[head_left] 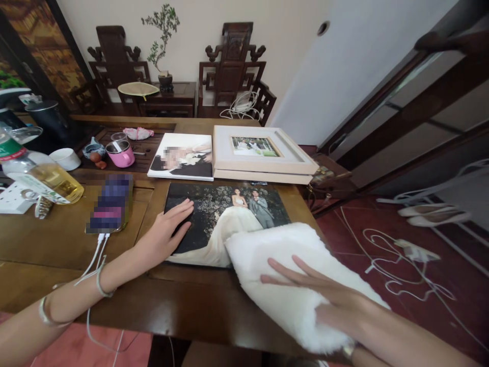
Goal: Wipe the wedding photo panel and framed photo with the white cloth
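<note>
A large wedding photo panel of a couple against a dark background lies flat on the wooden table. My left hand rests on its left edge, fingers stretched out and holding nothing. A white fluffy cloth covers the panel's lower right corner and hangs past it toward me. On top of this cloth lies my right hand, with its fingers spread and pressed against the pile. Part of that palm and thumb is sunk in the fluff.
Behind the panel are a white photo canvas and stacked framed pictures. A phone with white cables, a bottle and a pink mug stand left. Cords lie on the red floor at right.
</note>
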Available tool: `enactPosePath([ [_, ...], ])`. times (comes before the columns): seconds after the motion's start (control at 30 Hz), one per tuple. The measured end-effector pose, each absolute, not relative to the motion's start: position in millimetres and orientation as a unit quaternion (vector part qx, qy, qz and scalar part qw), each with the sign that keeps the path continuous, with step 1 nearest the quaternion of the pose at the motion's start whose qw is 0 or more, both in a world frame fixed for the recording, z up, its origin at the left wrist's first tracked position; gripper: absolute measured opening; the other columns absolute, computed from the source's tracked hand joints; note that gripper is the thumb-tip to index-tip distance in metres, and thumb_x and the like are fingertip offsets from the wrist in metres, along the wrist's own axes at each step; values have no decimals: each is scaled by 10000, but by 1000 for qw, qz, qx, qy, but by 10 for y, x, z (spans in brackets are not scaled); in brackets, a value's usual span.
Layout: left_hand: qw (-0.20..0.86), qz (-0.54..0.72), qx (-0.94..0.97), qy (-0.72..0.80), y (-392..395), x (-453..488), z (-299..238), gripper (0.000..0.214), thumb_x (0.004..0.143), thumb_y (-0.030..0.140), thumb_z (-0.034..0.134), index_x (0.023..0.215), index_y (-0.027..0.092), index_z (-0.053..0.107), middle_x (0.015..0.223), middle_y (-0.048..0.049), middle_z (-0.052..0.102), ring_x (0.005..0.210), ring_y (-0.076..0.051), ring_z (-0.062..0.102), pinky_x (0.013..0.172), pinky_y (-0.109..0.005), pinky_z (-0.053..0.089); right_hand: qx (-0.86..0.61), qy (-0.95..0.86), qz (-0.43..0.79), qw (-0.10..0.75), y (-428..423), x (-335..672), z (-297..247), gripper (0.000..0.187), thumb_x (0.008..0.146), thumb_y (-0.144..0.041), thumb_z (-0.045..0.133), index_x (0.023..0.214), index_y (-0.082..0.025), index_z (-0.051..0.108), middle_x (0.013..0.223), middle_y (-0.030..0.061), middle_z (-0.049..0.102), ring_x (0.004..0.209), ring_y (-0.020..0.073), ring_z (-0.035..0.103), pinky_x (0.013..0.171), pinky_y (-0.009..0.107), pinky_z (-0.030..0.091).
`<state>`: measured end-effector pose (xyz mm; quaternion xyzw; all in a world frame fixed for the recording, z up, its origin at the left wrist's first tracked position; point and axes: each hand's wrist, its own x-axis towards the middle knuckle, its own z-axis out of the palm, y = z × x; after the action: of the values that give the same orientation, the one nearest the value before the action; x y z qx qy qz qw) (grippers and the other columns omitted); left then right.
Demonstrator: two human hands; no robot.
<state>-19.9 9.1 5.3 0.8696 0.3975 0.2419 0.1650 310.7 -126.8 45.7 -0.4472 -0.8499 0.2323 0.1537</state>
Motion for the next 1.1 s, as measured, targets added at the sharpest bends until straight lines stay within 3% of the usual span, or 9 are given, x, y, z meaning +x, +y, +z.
enactPosePath([
  [0.1, 160, 242, 872, 394, 94, -196, 60, 374, 953, 217, 421, 1312, 156, 508, 1404, -112, 490, 1330, -231, 415, 1086, -465, 364, -404, -878, 204, 158, -1089, 3109, 439, 405, 718, -68, 476, 1003, -300, 648, 1400, -14, 486, 1322, 273, 363, 1084, 509, 361],
  [0.23, 158, 241, 875, 390, 92, -193, 66, 376, 955, 220, 420, 1311, 141, 511, 1398, -120, 496, 1326, -235, 421, 1087, -454, 369, -428, -870, 193, 150, -881, 3111, 385, 434, 652, -45, 434, 950, -271, 653, 1469, -18, 383, 1372, 286, 248, 1105, 570, 277],
  [0.4, 156, 237, 875, 392, 95, -195, 68, 380, 956, 225, 420, 1314, 136, 509, 1403, -121, 488, 1327, -237, 420, 1090, -460, 364, -448, -870, 165, 126, -636, 3169, 303, 386, 610, -32, 413, 855, -239, 628, 1515, -18, 296, 1389, 302, 184, 1078, 586, 316],
  [0.5, 154, 242, 878, 383, 105, -198, 66, 382, 954, 230, 421, 1304, 112, 519, 1394, -137, 496, 1325, -239, 422, 1094, -443, 363, -466, -867, 122, 127, -365, 3161, 270, 360, 612, -26, 411, 843, -226, 601, 1506, 20, 322, 1382, 310, 199, 1070, 581, 332],
  [0.6, 157, 250, 877, 379, 111, -202, 63, 381, 955, 232, 420, 1299, 109, 526, 1383, -137, 509, 1322, -244, 426, 1095, -440, 363, -464, -872, 77, 136, -202, 3077, 260, 414, 591, 5, 399, 886, -212, 594, 1447, 74, 427, 1373, 302, 228, 1091, 602, 274],
  [0.73, 160, 247, 877, 379, 109, -204, 58, 383, 958, 223, 414, 1313, 120, 513, 1394, -126, 499, 1332, -236, 413, 1099, -439, 356, -420, -893, 59, 151, -476, 2860, 285, 381, 584, 31, 392, 804, -177, 625, 1411, 134, 464, 1377, 323, 207, 1084, 624, 256],
  [0.83, 159, 243, 875, 387, 104, -204, 50, 385, 959, 223, 412, 1322, 132, 503, 1404, -122, 488, 1334, -235, 409, 1095, -455, 357, -345, -921, 81, 164, -877, 2655, 370, 317, 628, 28, 417, 656, -212, 621, 1393, 66, 495, 1372, 297, 245, 1109, 582, 228],
  [0.93, 163, 247, 871, 392, 99, -204, 40, 384, 955, 225, 425, 1323, 149, 503, 1405, -115, 489, 1335, -240, 407, 1091, -462, 359, -286, -942, 102, 145, -1119, 2511, 516, 324, 672, 22, 438, 653, -240, 627, 1351, -17, 544, 1362, 226, 296, 1137, 475, 232],
  [1.1, 166, 246, 869, 396, 87, -202, 35, 378, 953, 211, 433, 1322, 165, 501, 1407, -107, 489, 1332, -232, 412, 1088, -459, 360, -312, -930, 146, 132, -852, 2679, 538, 352, 594, 18, 400, 729, -215, 627, 1395, 18, 493, 1367, 241, 288, 1132, 504, 238],
])
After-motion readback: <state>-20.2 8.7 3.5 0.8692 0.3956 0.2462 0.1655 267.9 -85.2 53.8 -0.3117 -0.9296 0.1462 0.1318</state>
